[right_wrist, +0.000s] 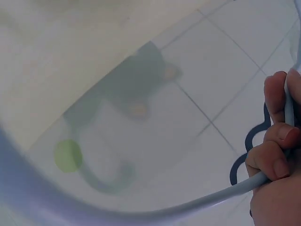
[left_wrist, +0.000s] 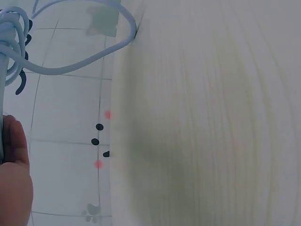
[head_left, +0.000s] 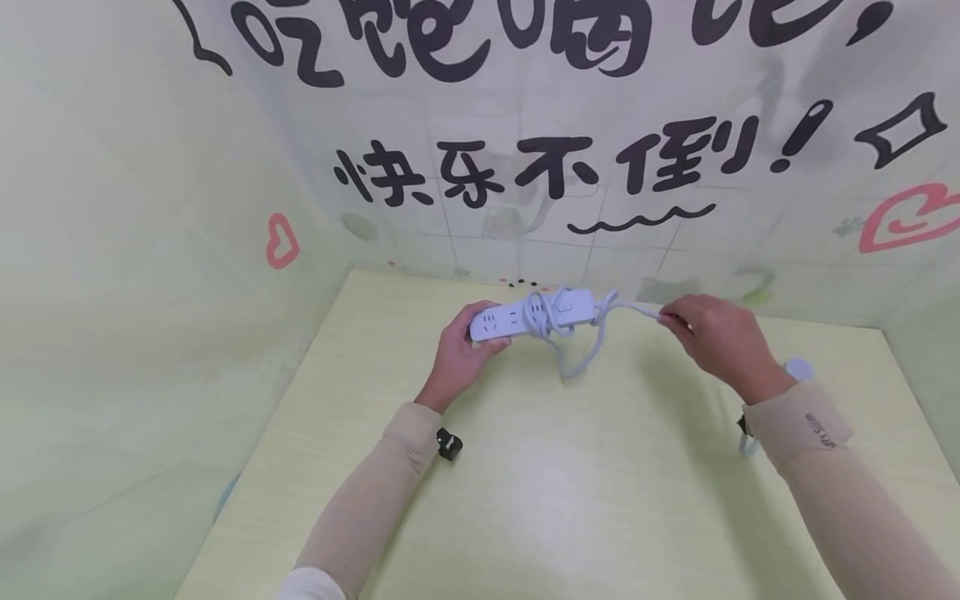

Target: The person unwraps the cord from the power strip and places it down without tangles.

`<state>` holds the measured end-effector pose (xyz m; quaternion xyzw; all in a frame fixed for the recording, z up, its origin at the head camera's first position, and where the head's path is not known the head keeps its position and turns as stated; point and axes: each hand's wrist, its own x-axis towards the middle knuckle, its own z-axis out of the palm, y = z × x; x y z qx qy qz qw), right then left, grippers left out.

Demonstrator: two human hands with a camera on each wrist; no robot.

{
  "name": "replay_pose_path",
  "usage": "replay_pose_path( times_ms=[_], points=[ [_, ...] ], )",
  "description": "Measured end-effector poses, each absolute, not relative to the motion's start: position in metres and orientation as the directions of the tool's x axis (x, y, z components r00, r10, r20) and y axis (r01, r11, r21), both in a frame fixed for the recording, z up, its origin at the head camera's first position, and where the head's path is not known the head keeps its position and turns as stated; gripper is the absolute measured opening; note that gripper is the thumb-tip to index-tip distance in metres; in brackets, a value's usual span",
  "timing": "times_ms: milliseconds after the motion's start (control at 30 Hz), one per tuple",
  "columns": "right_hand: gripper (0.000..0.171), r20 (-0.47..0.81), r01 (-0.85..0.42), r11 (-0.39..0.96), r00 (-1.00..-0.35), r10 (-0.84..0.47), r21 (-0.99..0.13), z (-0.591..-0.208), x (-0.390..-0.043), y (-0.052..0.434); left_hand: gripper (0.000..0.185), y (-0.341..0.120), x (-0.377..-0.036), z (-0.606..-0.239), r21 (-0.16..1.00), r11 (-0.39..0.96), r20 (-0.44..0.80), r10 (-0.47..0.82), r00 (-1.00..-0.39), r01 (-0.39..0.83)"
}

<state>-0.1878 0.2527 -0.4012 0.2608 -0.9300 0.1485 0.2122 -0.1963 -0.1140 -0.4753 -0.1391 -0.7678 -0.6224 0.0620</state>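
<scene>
A white power strip point(head_left: 495, 322) is held up above the table near the back wall, tilted slightly. My left hand point(head_left: 459, 354) grips its left end, thumb in front and fingers behind. Its own cable point(head_left: 635, 309) is wound round the right half, with one loose loop hanging below. Off to the right, my right hand point(head_left: 716, 337) pinches the cable, drawn out from the strip. In the right wrist view, curled fingers point(right_wrist: 270, 160) hold the cable point(right_wrist: 221, 194), which sweeps past the camera. A pale blue rounded piece point(head_left: 798, 368) shows behind the right wrist, partly hidden.
The pale wood-grain table point(head_left: 570, 483) lies under both arms. Behind it stands a wall covering point(head_left: 465, 242) with black lettering and pink hearts, close to the strip. A pale side wall point(head_left: 150, 333) borders the left. Small black wrist mounts point(head_left: 449, 444) hang beneath the sleeves.
</scene>
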Motion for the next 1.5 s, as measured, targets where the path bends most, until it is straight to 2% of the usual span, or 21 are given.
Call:
replay_pose_path(
  times_ms=[133, 267, 467, 700, 900, 1033, 1100, 1300, 1400, 1500],
  points=[
    [0.007, 0.414, -0.557, 0.811, -0.791, -0.451, -0.18, -0.42, -0.18, 0.247, 0.056, -0.113, -0.199, -0.474, 0.935, 0.173, 0.295, 0.1, -0.95, 0.308],
    [0.007, 0.29, -0.574, 0.796, -0.808, -0.512, -0.192, -0.44, -0.171, 0.242, 0.056, -0.113, -0.2, -0.472, 0.933, 0.164, 0.308, 0.095, -0.947, 0.32],
    [0.006, 0.119, -0.62, 0.755, -0.783, -0.61, -0.214, -0.478, -0.155, 0.234, 0.055, -0.111, -0.201, -0.472, 0.934, 0.158, 0.307, 0.104, -0.946, 0.321],
    [0.003, 0.144, -0.638, 0.738, -0.769, -0.623, -0.219, -0.496, -0.151, 0.226, 0.055, -0.104, -0.198, -0.468, 0.939, 0.152, 0.294, 0.103, -0.95, 0.307],
    [0.006, 0.087, -0.616, 0.761, -0.785, -0.613, -0.203, -0.489, -0.151, 0.221, 0.053, -0.101, -0.197, -0.47, 0.938, 0.154, 0.296, 0.113, -0.948, 0.311],
    [0.003, 0.094, -0.602, 0.776, -0.797, -0.596, -0.187, -0.481, -0.15, 0.214, 0.052, -0.099, -0.196, -0.472, 0.937, 0.174, 0.285, 0.127, -0.95, 0.304],
    [0.013, 0.106, -0.572, 0.796, -0.82, -0.563, -0.199, -0.477, -0.151, 0.208, 0.052, -0.098, -0.195, -0.472, 0.937, 0.179, 0.281, 0.13, -0.951, 0.301],
    [0.063, 0.09, -0.436, 0.837, -0.897, -0.432, -0.33, -0.472, -0.16, 0.191, 0.052, -0.096, -0.194, -0.469, 0.927, 0.198, 0.293, 0.146, -0.945, 0.318],
    [0.072, 0.108, -0.437, 0.8, -0.895, -0.433, -0.411, -0.472, -0.167, 0.182, 0.052, -0.095, -0.193, -0.468, 0.923, 0.214, 0.291, 0.16, -0.943, 0.321],
    [0.071, 0.157, -0.464, 0.747, -0.881, -0.447, -0.476, -0.475, -0.173, 0.172, 0.052, -0.094, -0.191, -0.466, 0.924, 0.221, 0.278, 0.171, -0.945, 0.312]
  ],
)
